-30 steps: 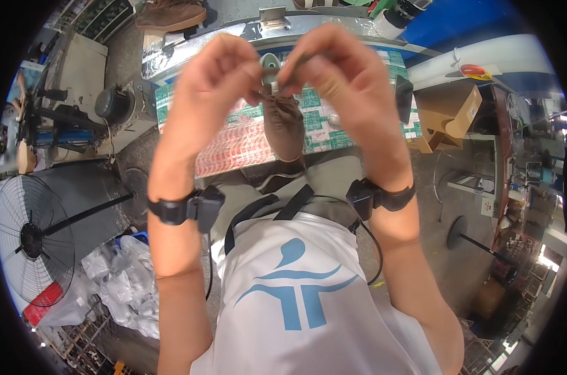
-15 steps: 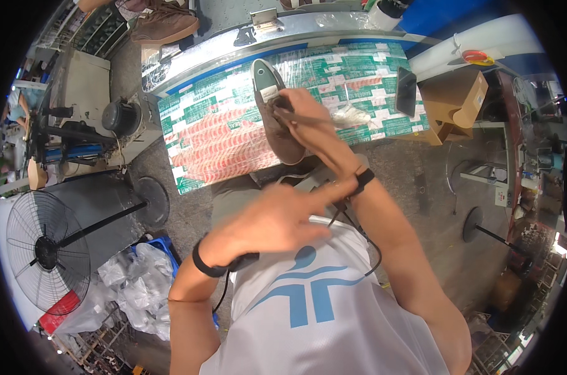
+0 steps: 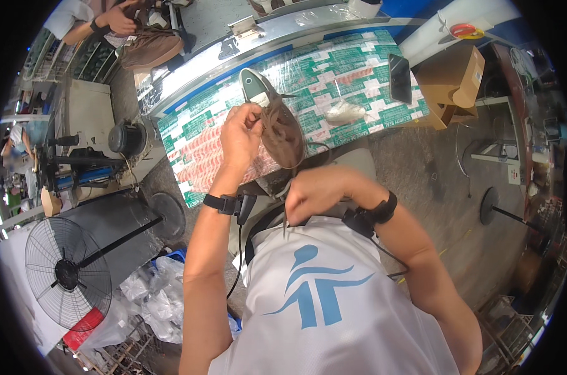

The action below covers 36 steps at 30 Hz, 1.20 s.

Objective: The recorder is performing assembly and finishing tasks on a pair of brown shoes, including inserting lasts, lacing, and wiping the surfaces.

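Observation:
A brown lace-up shoe (image 3: 285,134) lies on the tape-covered table, its toe toward me and its green-and-white insole (image 3: 253,84) showing at the far end. My left hand (image 3: 241,134) is at the shoe's left side, thumb and fingers pinched by the tongue and lacing. Whether it grips the tongue or a lace is hidden. Close to my waist, my right hand (image 3: 318,194) is closed around a brown shoelace (image 3: 286,228). One end of the lace hangs below that fist, and a strand runs up toward the shoe.
On the table (image 3: 193,137) rest a black phone (image 3: 399,78) and a crumpled whitish wrapper (image 3: 345,114). An open cardboard box (image 3: 449,84) stands right. A co-worker's hand (image 3: 116,20) is above another brown shoe (image 3: 151,49) at upper left. A floor fan (image 3: 66,275) stands left.
My right hand has left the shoe and drawn back to my waist with the lace. My left hand has gone forward to the shoe. A co-worker's hand has appeared at upper left.

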Motion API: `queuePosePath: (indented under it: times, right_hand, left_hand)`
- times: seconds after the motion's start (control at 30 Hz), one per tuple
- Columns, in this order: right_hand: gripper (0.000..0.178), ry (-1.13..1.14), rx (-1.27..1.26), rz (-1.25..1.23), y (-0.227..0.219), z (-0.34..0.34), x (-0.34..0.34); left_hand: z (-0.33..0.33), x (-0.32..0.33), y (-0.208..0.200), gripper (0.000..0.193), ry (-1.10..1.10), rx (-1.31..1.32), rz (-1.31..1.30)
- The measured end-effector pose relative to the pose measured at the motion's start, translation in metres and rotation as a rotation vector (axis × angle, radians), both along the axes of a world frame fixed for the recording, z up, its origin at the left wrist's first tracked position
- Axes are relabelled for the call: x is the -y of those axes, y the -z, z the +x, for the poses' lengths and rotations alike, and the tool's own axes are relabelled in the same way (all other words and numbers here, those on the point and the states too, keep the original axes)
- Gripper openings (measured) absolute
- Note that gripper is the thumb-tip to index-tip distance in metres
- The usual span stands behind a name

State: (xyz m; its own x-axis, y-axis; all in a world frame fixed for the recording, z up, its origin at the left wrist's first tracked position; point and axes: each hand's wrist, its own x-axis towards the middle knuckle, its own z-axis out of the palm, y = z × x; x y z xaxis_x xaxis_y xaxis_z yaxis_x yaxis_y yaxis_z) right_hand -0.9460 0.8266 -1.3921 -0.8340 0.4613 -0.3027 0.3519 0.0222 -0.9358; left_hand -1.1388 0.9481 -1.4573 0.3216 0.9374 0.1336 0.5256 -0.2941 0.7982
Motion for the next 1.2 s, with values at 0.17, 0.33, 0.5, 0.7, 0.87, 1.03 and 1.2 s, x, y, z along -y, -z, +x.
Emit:
queuePosePath:
  times: [0.17, 0.33, 0.5, 0.7, 0.87, 1.03, 1.2]
  right_hand:
    - [0.017, 0.876, -0.037, 0.320, 0.030, 0.035, -0.052]
    - [0.027, 1.013, 0.173, 0.863, 0.080, 0.041, -0.088]
    - [0.019, 0.987, 0.111, 0.486, 0.061, 0.066, -0.105]
    - [0.029, 1.205, -0.034, 0.505, 0.093, 0.138, -0.081]
    - [0.054, 0.955, 0.745, 1.039, 0.122, 0.203, -0.025]
    - [0.050, 1.156, 0.714, 0.773, 0.129, 0.236, -0.023]
    - [0.038, 1.513, 0.104, 0.143, 0.090, 0.222, -0.002]
  left_hand:
    - [0.020, -0.013, 0.002, 0.025, 0.062, -0.019, -0.004]
    - [0.043, -0.015, -0.001, 0.023, 0.113, 0.051, 0.012]
    - [0.063, -0.015, -0.004, 0.021, 0.063, -0.152, 0.058]
    - [0.073, -0.045, 0.017, 0.016, 0.091, -0.062, -0.141]
    - [0.104, -0.042, 0.036, 0.011, -0.134, 0.441, -0.498]
    - [0.122, -0.042, 0.037, 0.009, -0.058, 0.353, -0.381]
    - [0.133, -0.043, 0.028, 0.008, 0.012, 0.030, 0.025]
